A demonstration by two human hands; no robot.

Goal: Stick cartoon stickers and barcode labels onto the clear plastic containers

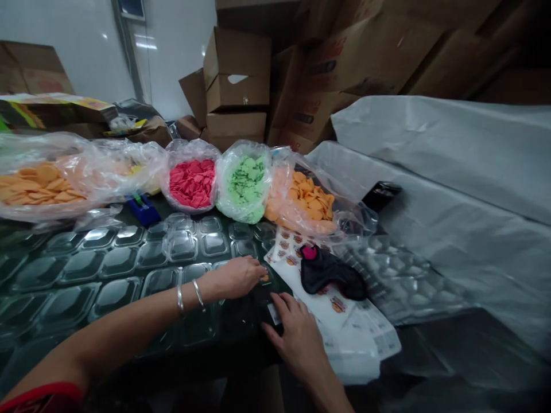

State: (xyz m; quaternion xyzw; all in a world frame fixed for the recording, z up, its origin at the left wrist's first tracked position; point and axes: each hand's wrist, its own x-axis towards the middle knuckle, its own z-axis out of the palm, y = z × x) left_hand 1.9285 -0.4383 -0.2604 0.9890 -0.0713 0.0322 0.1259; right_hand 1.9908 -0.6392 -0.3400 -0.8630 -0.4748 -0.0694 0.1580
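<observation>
My left hand (241, 277), with two silver bangles on its wrist, is closed in a pinch. A small orange-printed sticker (264, 277) shows at its fingertips, over the dark table. Just to the right, my right hand (297, 332) rests low with thumb and forefinger apart. A small white label (274, 314) lies between that thumb and forefinger. Clear plastic containers (116, 293) stand in rows under and to the left of my left arm. Beyond my right hand are printed sticker sheets (338, 304), with a black eye mask (329, 275) on top.
Plastic bags hold pink pieces (192, 182), green pieces (247, 180) and orange pieces (310, 196) along the back. A blue tape dispenser (143, 210) stands before them. Clear plastic trays (396, 275) lie at the right. Cardboard boxes (236, 74) are stacked behind.
</observation>
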